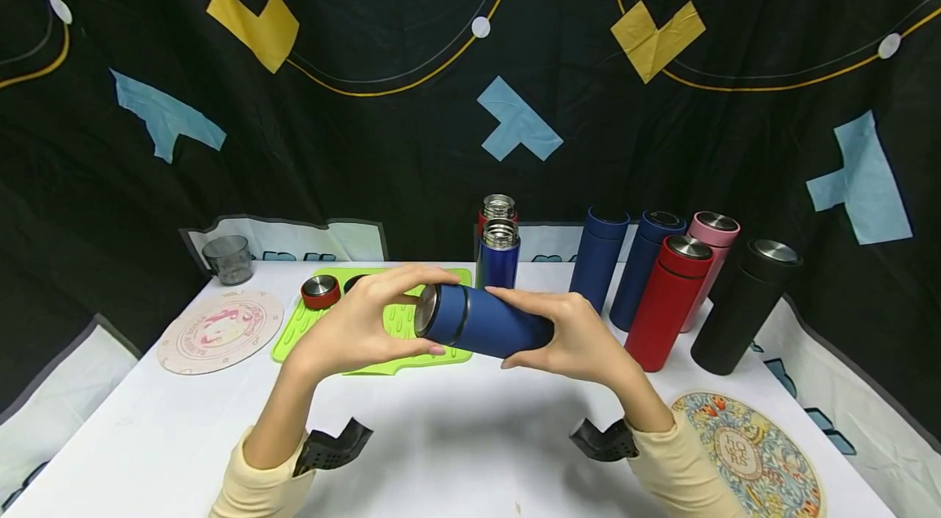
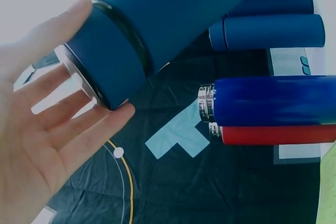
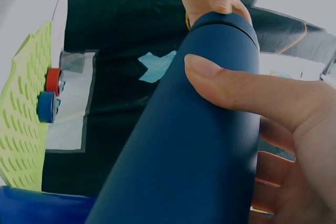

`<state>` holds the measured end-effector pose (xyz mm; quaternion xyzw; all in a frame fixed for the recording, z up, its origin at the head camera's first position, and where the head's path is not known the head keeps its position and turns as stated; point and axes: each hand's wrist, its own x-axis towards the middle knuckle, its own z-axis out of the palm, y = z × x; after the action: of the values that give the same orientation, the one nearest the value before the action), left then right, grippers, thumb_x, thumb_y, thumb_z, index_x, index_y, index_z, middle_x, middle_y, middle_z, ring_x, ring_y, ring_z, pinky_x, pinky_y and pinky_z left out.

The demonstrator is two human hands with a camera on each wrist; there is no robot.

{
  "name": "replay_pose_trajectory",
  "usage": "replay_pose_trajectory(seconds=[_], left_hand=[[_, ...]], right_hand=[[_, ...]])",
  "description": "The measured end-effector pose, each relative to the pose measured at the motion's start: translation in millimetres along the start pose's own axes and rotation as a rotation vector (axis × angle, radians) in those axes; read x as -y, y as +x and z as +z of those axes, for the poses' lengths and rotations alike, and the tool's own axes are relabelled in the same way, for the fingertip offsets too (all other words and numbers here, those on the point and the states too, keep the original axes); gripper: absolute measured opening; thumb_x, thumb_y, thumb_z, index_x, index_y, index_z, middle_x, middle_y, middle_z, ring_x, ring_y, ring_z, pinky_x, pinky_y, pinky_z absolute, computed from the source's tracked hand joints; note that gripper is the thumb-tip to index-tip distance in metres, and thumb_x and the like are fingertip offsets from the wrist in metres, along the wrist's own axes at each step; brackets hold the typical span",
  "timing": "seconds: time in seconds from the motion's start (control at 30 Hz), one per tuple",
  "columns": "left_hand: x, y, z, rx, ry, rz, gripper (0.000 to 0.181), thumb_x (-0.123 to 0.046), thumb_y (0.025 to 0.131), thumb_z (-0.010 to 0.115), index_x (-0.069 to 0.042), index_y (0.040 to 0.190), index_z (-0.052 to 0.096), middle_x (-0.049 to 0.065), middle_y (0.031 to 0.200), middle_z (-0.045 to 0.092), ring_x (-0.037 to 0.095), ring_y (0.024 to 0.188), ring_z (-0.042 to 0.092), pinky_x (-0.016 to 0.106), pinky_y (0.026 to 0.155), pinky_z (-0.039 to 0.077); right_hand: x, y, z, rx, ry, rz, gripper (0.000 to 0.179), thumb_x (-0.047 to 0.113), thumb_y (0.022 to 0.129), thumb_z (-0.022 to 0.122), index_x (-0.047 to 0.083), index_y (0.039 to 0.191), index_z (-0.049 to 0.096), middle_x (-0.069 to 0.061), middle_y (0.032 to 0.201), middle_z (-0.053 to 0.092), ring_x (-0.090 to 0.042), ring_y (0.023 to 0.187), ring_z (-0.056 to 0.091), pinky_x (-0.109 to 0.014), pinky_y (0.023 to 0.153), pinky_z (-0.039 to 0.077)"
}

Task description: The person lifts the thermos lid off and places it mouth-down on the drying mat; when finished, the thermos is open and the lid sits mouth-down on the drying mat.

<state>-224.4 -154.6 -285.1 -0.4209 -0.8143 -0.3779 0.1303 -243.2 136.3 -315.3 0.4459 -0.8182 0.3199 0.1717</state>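
Observation:
A navy thermos (image 1: 503, 323) is held off the white table, lying nearly sideways between both hands, its steel-topped lid (image 1: 444, 314) towards the left. My left hand (image 1: 353, 330) grips the lid end, thumb on one side and fingers on the other; the left wrist view shows the palm (image 2: 37, 150) facing the lid's steel top. With my right hand (image 1: 577, 338) I hold the body near its base, the thumb (image 3: 226, 85) lying along the side in the right wrist view. A dark ring marks the seam between lid and body, and no gap shows there.
Behind stand a lidless blue bottle (image 1: 498, 261) and a red one (image 1: 483, 216). A green mat (image 1: 294, 338) carries a red lid (image 1: 320, 292) and a blue lid (image 3: 46, 107). Several capped bottles, including a red one (image 1: 665, 305), stand right. A grey cup (image 1: 229, 259) and round mats (image 1: 220, 330) lie around.

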Motion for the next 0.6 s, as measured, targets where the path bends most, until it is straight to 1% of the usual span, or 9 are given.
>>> replay_pose_trajectory(seconds=[0.07, 0.13, 0.23, 0.33, 0.43, 0.5, 0.6], left_hand=[[-0.4, 0.1, -0.3, 0.004, -0.013, 0.023, 0.070, -0.025, 0.071, 0.087, -0.020, 0.133, 0.056, -0.005, 0.133, 0.056, 0.016, 0.117, 0.054, 0.035, 0.085, 0.055], [-0.6, 0.2, -0.3, -0.001, -0.017, 0.039, 0.070, -0.022, 0.071, 0.088, -0.021, 0.133, 0.056, -0.005, 0.133, 0.056, 0.016, 0.117, 0.054, 0.035, 0.085, 0.054], [-0.7, 0.5, -0.1, -0.023, -0.008, 0.035, 0.069, -0.024, 0.071, 0.087, -0.021, 0.133, 0.056, -0.005, 0.132, 0.057, 0.015, 0.115, 0.056, 0.035, 0.084, 0.055], [-0.6, 0.9, 0.5, -0.051, -0.001, -0.003, 0.069, -0.029, 0.072, 0.087, -0.019, 0.133, 0.056, -0.005, 0.129, 0.059, 0.014, 0.109, 0.059, 0.032, 0.082, 0.056], [-0.5, 1.3, 1.2, -0.079, 0.000, -0.063, 0.069, -0.033, 0.072, 0.086, -0.017, 0.133, 0.057, -0.004, 0.123, 0.062, 0.014, 0.100, 0.062, 0.029, 0.078, 0.057], [-0.5, 1.2, 1.7, -0.094, -0.002, -0.100, 0.068, -0.035, 0.072, 0.085, -0.017, 0.132, 0.057, -0.003, 0.120, 0.064, 0.014, 0.096, 0.063, 0.027, 0.075, 0.057], [-0.3, 1.1, 1.9, -0.099, 0.001, -0.116, 0.068, -0.035, 0.073, 0.085, -0.017, 0.132, 0.057, -0.002, 0.118, 0.065, 0.015, 0.095, 0.063, 0.029, 0.074, 0.057]], right_hand=[[-0.6, -0.6, -1.3, 0.014, 0.029, 0.017, 0.081, 0.028, 0.065, 0.091, 0.020, 0.138, 0.055, -0.002, 0.120, 0.066, -0.021, 0.101, 0.065, -0.036, 0.083, 0.055], [-0.6, -1.0, -2.1, 0.017, 0.034, 0.027, 0.081, 0.029, 0.065, 0.091, 0.021, 0.138, 0.055, -0.001, 0.120, 0.066, -0.020, 0.101, 0.065, -0.035, 0.083, 0.055], [0.7, -0.6, -2.3, 0.002, 0.010, 0.013, 0.082, 0.028, 0.065, 0.091, 0.021, 0.138, 0.055, -0.001, 0.122, 0.065, -0.020, 0.102, 0.065, -0.036, 0.084, 0.055], [2.8, 0.2, -1.2, -0.035, -0.062, -0.026, 0.083, 0.027, 0.064, 0.092, 0.019, 0.138, 0.055, -0.003, 0.124, 0.064, -0.021, 0.106, 0.064, -0.039, 0.087, 0.054], [4.8, 0.5, 1.0, -0.079, -0.162, -0.064, 0.083, 0.027, 0.064, 0.092, 0.017, 0.138, 0.055, -0.006, 0.126, 0.063, -0.025, 0.109, 0.063, -0.043, 0.087, 0.054], [5.6, 0.7, 2.6, -0.099, -0.220, -0.075, 0.083, 0.028, 0.064, 0.091, 0.017, 0.138, 0.055, -0.007, 0.127, 0.062, -0.026, 0.111, 0.062, -0.043, 0.087, 0.054], [6.1, 1.1, 4.1, -0.112, -0.265, -0.082, 0.082, 0.029, 0.065, 0.091, 0.017, 0.138, 0.055, -0.007, 0.128, 0.062, -0.026, 0.111, 0.062, -0.044, 0.086, 0.054]])
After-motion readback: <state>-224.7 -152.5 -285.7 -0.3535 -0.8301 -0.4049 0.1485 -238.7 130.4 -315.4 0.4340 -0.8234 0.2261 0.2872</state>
